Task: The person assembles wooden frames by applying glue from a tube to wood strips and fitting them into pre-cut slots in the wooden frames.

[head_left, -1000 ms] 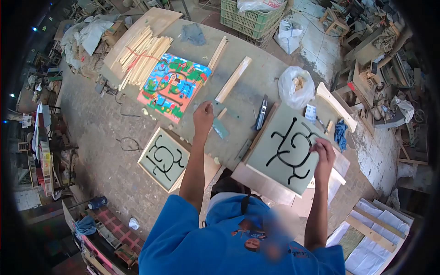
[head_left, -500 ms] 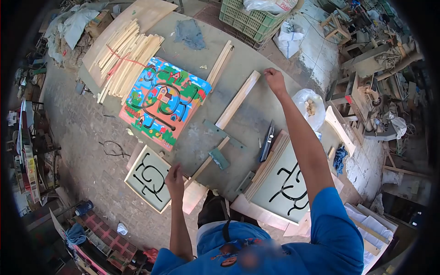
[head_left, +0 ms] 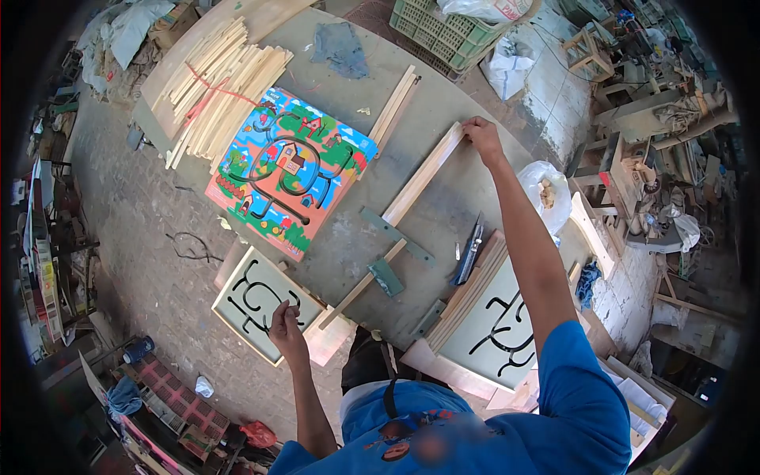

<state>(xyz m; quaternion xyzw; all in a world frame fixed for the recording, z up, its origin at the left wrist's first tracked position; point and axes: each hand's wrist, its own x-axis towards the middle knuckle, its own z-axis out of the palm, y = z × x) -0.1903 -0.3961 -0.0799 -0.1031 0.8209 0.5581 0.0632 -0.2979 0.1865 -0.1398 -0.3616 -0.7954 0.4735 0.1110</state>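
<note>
My right hand (head_left: 484, 141) is at the far end of a pale wooden strip (head_left: 423, 174) on the table, with its fingers closed on that end. The strip's near end lies by a green metal piece (head_left: 396, 236). My left hand (head_left: 286, 323) hangs over a wood-framed board (head_left: 241, 294) with black curved grooves. Its fingers are pinched together, and I cannot make out what is between them. Between the hands, a thinner wooden stick (head_left: 356, 294) runs under a green block (head_left: 385, 279).
A painted maze board (head_left: 289, 170) and a tied bundle of wood strips (head_left: 226, 95) lie at the left. A cutter knife (head_left: 469, 255) lies beside stacked strips and another grooved board (head_left: 467, 348). A plastic bag of wood bits (head_left: 546, 194) is at the right, and a green crate (head_left: 439, 36) stands behind.
My right hand has come onto the end of the wooden strip, from just beside it. My left hand has shifted slightly left and down, over the framed board. The view has shifted slightly.
</note>
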